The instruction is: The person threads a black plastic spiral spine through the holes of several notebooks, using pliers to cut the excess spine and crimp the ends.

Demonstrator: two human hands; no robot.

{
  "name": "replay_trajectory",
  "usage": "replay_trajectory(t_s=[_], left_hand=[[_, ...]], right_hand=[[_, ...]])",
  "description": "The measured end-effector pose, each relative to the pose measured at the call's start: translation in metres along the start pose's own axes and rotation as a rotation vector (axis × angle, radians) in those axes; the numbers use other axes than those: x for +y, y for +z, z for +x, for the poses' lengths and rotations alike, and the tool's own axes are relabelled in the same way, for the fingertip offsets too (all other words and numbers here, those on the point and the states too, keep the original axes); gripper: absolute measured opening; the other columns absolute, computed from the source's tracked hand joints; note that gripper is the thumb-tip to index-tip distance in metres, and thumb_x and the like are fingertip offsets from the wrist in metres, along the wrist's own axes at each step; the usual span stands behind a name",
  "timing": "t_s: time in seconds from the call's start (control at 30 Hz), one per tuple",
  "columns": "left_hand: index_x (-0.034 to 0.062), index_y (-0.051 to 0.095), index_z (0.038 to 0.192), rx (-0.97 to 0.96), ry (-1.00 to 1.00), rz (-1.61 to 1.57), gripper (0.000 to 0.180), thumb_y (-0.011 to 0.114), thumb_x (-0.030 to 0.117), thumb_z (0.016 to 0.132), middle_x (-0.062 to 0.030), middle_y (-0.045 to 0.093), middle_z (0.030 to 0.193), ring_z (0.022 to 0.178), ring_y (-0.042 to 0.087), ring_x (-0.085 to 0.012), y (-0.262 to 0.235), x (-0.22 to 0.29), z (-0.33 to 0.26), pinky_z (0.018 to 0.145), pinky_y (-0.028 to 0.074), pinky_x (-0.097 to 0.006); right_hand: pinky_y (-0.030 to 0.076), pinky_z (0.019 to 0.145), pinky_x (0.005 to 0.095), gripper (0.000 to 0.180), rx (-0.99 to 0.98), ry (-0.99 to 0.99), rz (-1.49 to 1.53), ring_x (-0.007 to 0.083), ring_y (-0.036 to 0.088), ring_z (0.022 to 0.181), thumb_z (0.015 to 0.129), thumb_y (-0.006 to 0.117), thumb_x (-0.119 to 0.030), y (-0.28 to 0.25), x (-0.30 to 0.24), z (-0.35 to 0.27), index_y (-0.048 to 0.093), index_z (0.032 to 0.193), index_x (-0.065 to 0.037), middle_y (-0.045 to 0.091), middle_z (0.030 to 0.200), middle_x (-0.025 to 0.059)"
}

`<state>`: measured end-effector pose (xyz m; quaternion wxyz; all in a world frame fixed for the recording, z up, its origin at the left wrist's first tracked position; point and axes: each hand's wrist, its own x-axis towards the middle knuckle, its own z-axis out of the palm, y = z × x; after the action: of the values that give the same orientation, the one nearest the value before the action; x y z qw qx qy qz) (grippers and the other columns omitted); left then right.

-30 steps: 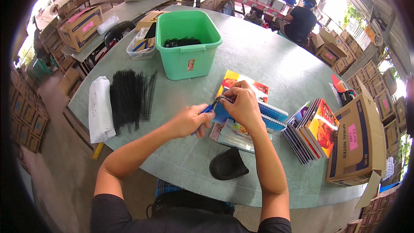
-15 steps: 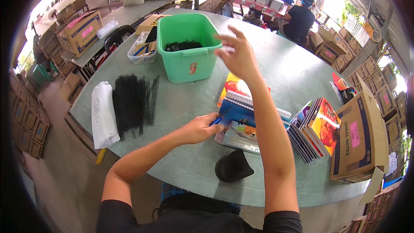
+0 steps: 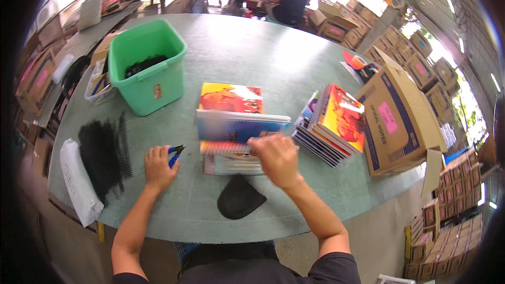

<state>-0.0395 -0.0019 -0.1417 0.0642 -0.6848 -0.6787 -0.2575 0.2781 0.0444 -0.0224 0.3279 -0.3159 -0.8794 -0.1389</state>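
Observation:
My right hand [image 3: 277, 159] grips the near edge of a blue spiral notebook [image 3: 239, 127] and lifts it, blurred, above a stack of notebooks [image 3: 230, 164] in front of me. A red and yellow notebook cover [image 3: 231, 97] lies just beyond. My left hand [image 3: 159, 167] rests on the table and holds small blue-handled pliers [image 3: 175, 152]. Left of that hand lies a heap of black spiral binding coils [image 3: 104, 152].
A green tub [image 3: 148, 68] with dark coils stands at the back left. A slanted row of bound notebooks [image 3: 331, 124] leans against an open cardboard box [image 3: 398, 118] on the right. A black cap [image 3: 239, 198] and a white bag [image 3: 78, 181] lie near the table's front edge. A person sits at the far side.
My right hand came down from near the green tub and took hold of the blue notebook. My left hand moved left, off the stack, with the pliers.

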Motion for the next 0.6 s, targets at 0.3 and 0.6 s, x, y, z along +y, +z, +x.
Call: replay_trajectory(t_s=[0.3, 0.6], left_hand=[[0.0048, 0.053, 0.11, 0.066, 0.05, -0.012, 0.044, 0.067, 0.023, 0.072, -0.0113, 0.052, 0.1, 0.099, 0.047, -0.0302, 0.005, -0.004, -0.003, 0.088, 0.036, -0.042], [0.0029, 0.053, 0.112, 0.031, 0.03, -0.03, 0.047, 0.067, 0.026, 0.074, -0.0125, 0.051, 0.101, 0.099, 0.047, -0.0305, 0.006, -0.001, -0.005, 0.088, 0.036, -0.042]], right_hand=[[0.048, 0.074, 0.0413, 0.023, 0.053, 0.598, -0.465, 0.0346, 0.061, 0.087, 0.084, 0.058, -0.018, -0.161, 0.125, 0.091, 0.061, 0.097, 0.001, 0.059, 0.094, 0.0202], [0.02, 0.108, 0.0538, 0.06, -0.496, 0.953, -0.338, 0.0368, 0.026, 0.135, 0.094, 0.035, -0.047, -0.062, 0.173, -0.035, 0.038, 0.138, -0.006, 0.03, 0.145, 0.0217]])
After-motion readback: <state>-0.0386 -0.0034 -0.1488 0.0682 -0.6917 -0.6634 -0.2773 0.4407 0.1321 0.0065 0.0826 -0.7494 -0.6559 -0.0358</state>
